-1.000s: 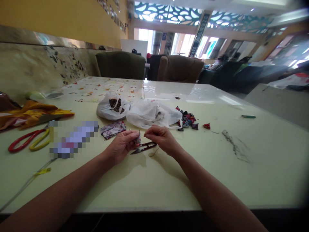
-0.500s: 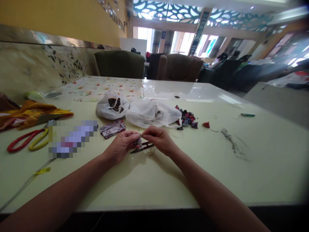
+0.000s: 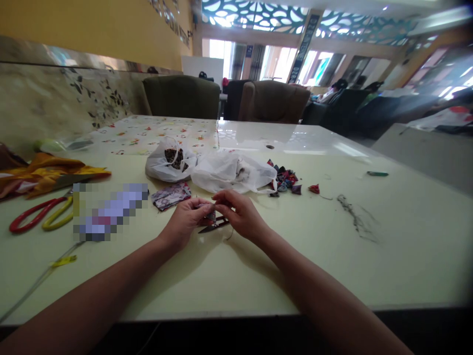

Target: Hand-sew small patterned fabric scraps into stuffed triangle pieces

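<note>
My left hand (image 3: 188,219) pinches a small patterned fabric pouch (image 3: 212,215) between thumb and fingers. At the top corner of the pouch, the fingertips of my right hand (image 3: 240,212) are pressed together; whatever they hold is too small to make out. Under both hands a pair of thread snips (image 3: 214,226) lies on the table, its blade pointing left. A short piece of thread (image 3: 230,233) hangs or lies just below my right hand. Beyond my left hand sits a folded stack of patterned cloth (image 3: 171,196).
Two white plastic bags stand ahead, one holding dark filling (image 3: 175,158), the other crumpled (image 3: 229,172). Several small fabric pouches (image 3: 286,177) are heaped beside them. Red-and-yellow-handled scissors (image 3: 37,215) lie left, a tangle of threads (image 3: 351,213) and a green tool (image 3: 377,173) right.
My right hand has shifted slightly left and closer to my left hand at the pouch. The left hand keeps its hold on the pouch. The view has moved a little.
</note>
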Demonstrator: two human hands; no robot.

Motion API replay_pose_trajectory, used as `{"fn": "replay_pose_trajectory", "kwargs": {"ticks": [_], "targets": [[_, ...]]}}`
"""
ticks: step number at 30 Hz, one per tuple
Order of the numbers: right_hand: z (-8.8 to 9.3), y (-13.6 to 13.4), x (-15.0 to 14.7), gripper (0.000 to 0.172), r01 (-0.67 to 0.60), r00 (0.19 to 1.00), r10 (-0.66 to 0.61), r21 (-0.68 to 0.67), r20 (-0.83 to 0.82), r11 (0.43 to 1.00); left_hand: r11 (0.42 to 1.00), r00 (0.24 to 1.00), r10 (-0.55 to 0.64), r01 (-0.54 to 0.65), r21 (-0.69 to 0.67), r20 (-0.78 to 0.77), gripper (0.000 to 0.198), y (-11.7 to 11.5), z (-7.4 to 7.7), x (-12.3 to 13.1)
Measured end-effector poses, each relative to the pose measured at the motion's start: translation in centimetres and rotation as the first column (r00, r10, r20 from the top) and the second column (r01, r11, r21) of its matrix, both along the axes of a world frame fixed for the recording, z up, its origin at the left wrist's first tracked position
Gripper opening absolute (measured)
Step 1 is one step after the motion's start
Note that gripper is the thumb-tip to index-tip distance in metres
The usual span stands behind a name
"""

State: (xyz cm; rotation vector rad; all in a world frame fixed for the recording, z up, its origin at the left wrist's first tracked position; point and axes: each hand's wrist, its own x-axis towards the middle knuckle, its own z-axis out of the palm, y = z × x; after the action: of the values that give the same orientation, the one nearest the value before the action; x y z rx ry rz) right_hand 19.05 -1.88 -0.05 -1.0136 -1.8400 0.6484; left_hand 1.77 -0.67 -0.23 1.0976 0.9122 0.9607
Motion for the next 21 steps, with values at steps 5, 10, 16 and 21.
{"fn": "replay_pose_trajectory", "kwargs": {"ticks": [5, 10, 16, 21], "targets": [[0.4, -0.4, -0.2, 0.015, 0.008, 0.988, -0.048, 0.262, 0.147, 0.965, 0.995, 0.998, -0.009, 0.015, 0.098, -0.061, 0.033, -0.3, -0.4, 0.3], [1.0, -0.9, -0.8, 0.023, -0.07, 0.992, 0.029, 0.343, 0.123, 0.937, 0.987, 0.991, 0.023, -0.002, 0.16, -0.129, 0.035, -0.5, -0.4, 0.6], [1.6, -0.6, 0.2, 0.013, -0.176, 0.843, 0.081, -0.13, -0.531, 0.976, 0.977, 0.99, 0.062, -0.034, 0.211, -0.127, 0.033, -0.3, -0.5, 0.3], [2.5, 0.5, 2.3, 0.025, -0.269, 0.621, 0.028, -0.18, -0.783, 0.946, 0.864, 0.947, 0.248, -0.12, 0.49, -0.206, 0.022, 0.6, -0.6, -0.5]]}}
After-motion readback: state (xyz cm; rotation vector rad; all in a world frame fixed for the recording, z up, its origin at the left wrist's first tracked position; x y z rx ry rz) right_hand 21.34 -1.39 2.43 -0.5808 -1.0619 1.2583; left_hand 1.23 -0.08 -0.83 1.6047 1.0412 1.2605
